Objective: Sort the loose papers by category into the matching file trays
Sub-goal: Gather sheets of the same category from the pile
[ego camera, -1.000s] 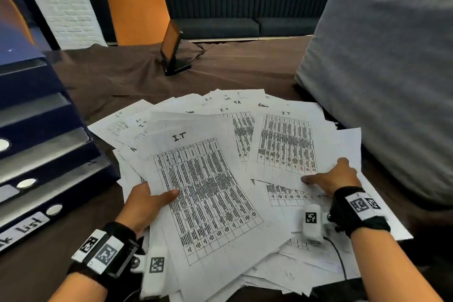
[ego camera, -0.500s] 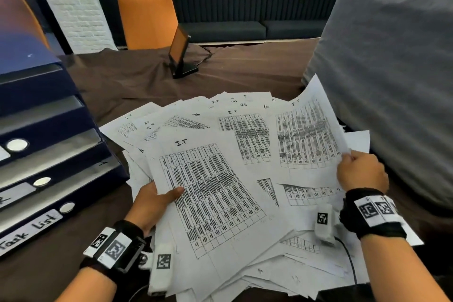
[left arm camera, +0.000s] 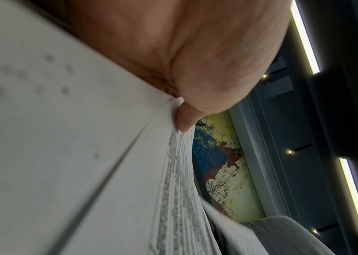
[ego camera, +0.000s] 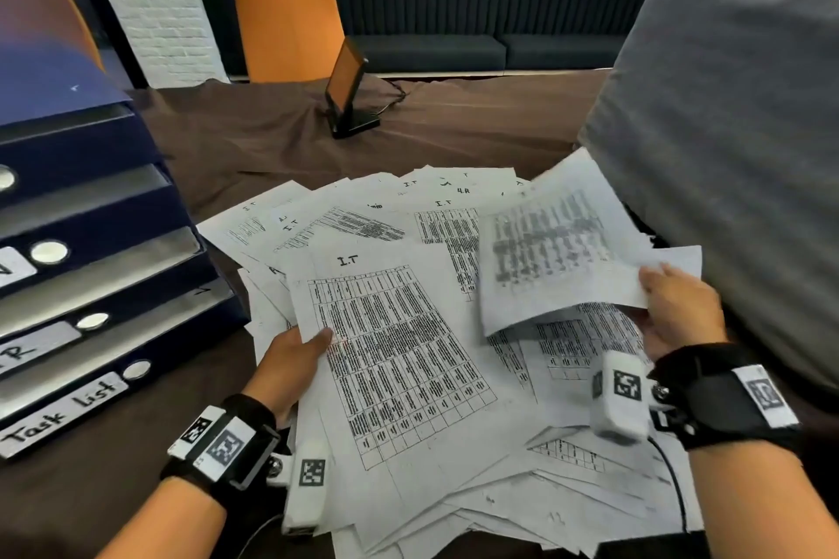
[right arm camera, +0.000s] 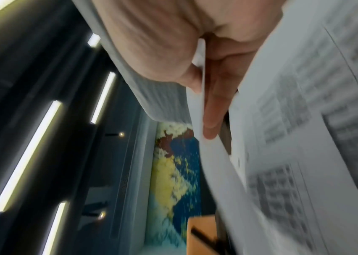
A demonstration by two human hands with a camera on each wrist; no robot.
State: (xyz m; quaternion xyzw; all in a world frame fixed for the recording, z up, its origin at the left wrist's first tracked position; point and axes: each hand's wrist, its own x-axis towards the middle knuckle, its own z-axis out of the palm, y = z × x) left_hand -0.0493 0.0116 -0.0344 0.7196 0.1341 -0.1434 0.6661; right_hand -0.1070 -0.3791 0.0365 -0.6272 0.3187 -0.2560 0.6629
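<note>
A spread of loose printed papers (ego camera: pixel 363 222) covers the brown table. My left hand (ego camera: pixel 295 359) grips the left edge of a table-printed sheet headed "I.T" (ego camera: pixel 399 354), thumb on top; the left wrist view shows that thumb (left arm camera: pixel 184 120) pinching the paper edge (left arm camera: pixel 130 155). My right hand (ego camera: pixel 681 313) pinches a second printed sheet (ego camera: pixel 558 254) at its right edge and holds it raised above the pile, blurred. In the right wrist view its fingers (right arm camera: pixel 213 107) pinch that sheet (right arm camera: pixel 204 138). Stacked dark blue file trays (ego camera: pixel 104 268) stand at the left, the lowest labelled "Task list" (ego camera: pixel 63 413).
A large grey cushion (ego camera: pixel 735 141) presses against the pile on the right. A small tilted screen on a black stand (ego camera: pixel 349 91) sits at the back of the table. An orange chair (ego camera: pixel 290 27) and a dark sofa are behind.
My right hand went from lying flat on a sheet to pinching it, then lifted it off the pile and swung it leftward. The left hand kept its hold on the "I.T" sheet.
</note>
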